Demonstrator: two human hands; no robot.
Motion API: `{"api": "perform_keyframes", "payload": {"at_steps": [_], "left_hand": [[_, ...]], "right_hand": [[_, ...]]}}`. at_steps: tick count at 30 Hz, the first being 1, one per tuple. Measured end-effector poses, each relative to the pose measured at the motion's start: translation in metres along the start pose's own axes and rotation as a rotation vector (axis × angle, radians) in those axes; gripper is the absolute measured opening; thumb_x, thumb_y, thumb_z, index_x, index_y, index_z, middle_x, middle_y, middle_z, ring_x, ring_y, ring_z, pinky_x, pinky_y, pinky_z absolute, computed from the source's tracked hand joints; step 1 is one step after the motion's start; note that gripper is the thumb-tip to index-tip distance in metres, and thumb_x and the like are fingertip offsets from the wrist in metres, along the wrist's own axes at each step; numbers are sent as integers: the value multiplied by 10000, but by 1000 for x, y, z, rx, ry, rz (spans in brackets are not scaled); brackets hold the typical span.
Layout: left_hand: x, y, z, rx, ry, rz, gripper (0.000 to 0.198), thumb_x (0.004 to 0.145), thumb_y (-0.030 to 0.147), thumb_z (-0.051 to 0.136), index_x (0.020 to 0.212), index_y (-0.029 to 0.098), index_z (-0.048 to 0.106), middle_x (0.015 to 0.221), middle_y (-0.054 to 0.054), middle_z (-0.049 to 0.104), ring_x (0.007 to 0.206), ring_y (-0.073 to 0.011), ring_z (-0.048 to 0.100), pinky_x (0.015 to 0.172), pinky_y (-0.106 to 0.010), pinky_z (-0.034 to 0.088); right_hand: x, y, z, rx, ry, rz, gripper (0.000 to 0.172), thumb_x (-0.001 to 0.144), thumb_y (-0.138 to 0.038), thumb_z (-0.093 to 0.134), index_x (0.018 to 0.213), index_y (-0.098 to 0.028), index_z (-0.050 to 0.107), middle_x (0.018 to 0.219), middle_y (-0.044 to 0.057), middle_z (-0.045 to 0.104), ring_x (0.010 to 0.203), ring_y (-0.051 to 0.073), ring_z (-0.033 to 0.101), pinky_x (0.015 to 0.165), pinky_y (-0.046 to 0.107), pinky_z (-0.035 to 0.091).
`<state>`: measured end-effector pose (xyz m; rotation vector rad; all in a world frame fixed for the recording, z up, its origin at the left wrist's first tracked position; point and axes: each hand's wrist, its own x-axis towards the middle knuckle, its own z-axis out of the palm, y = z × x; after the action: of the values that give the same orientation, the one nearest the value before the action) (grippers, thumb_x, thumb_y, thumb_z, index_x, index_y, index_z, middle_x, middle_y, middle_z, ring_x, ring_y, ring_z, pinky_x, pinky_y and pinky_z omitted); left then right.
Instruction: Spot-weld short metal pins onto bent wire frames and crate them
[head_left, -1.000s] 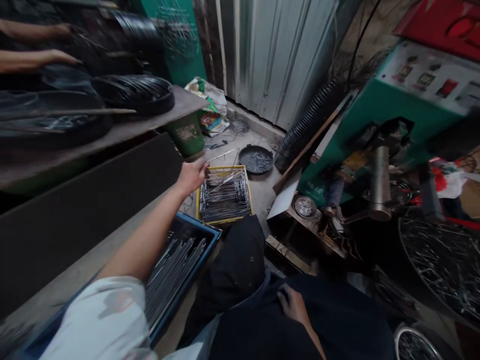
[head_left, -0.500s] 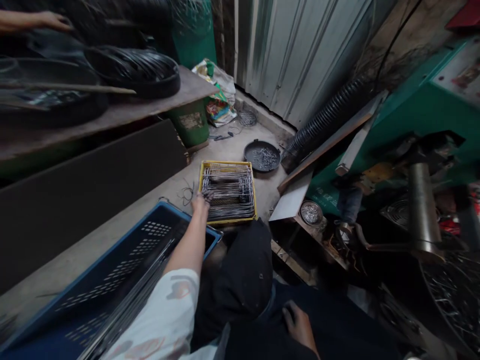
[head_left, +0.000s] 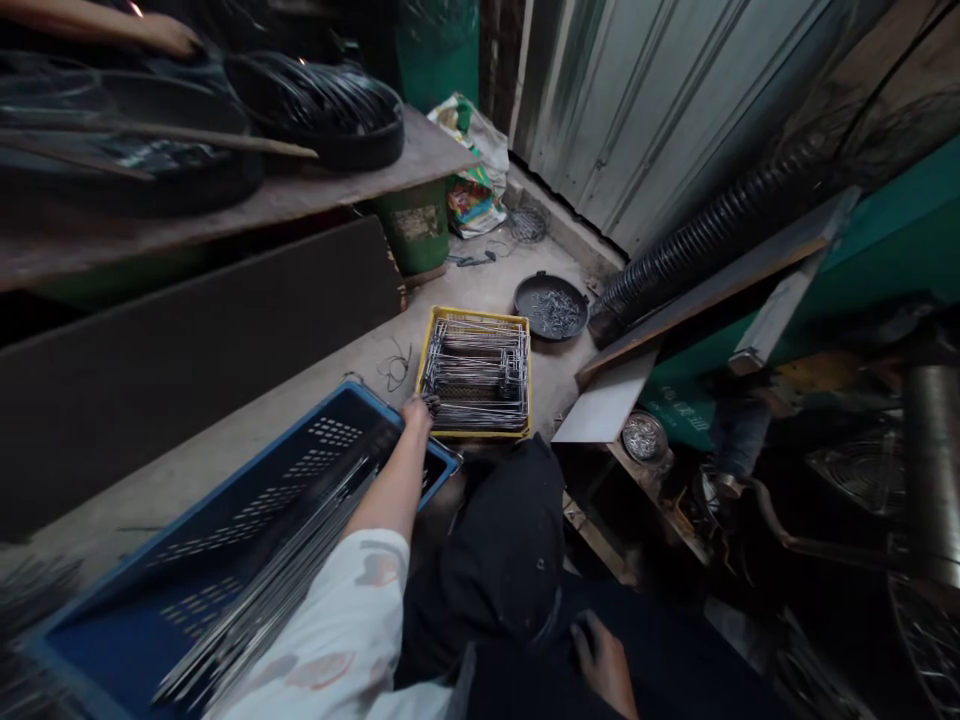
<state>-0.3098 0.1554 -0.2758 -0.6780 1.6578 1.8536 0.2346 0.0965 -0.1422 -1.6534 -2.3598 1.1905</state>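
The left hand (head_left: 417,411) was recorded at the near left corner of the yellow crate (head_left: 478,374), fingers curled onto the wire pieces (head_left: 475,368) inside, lying just beyond. The right hand (head_left: 606,662) rested flat, released, on the lap, well apart.

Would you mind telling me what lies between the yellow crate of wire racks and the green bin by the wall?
In the head view, only bare concrete floor separates the yellow crate from the green bin; a small wire tangle lies off to the left.
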Motion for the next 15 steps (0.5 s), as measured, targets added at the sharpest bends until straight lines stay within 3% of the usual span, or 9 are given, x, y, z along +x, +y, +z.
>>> {"api": "perform_keyframes", "payload": {"at_steps": [5, 10, 13, 15], "left_hand": [[-17, -4, -1, 99, -109, -86, 300, 986, 312, 589, 1230, 139, 576, 1098, -85, 634, 838, -171, 650, 695, -320, 590], [-68, -25, -10, 300, -346, -92, 234, 973, 296, 616, 1128, 121, 626, 1007, -67, 667, 804, -165, 662, 697, -322, 592], [-91, -24, -47, 443, -414, -6, 200, 956, 296, 644, 1044, 116, 656, 938, -51, 682, 768, -157, 663, 697, -320, 585], [-94, -9, -91, 537, -363, 75, 214, 964, 320, 630, 1026, 118, 663, 927, -49, 686, 780, -164, 666, 732, -340, 580]], "right_hand": [[4, -6, 1, -27, -21, -7, 318, 832, -536, 487, 829, -379, 763, 882, 46, 788, 921, 368, 750, 749, 433, 609], [7, -17, 3, -48, -36, -46, 307, 819, -505, 464, 851, -417, 757, 864, 43, 783, 935, 398, 740, 765, 479, 590], [7, -21, 3, -54, -47, -66, 321, 837, -489, 460, 862, -355, 750, 883, 73, 782, 924, 393, 743, 765, 462, 585], [6, -23, 2, -51, -59, -90, 338, 854, -484, 455, 884, -311, 744, 919, 95, 782, 919, 381, 744, 768, 443, 581]]}}
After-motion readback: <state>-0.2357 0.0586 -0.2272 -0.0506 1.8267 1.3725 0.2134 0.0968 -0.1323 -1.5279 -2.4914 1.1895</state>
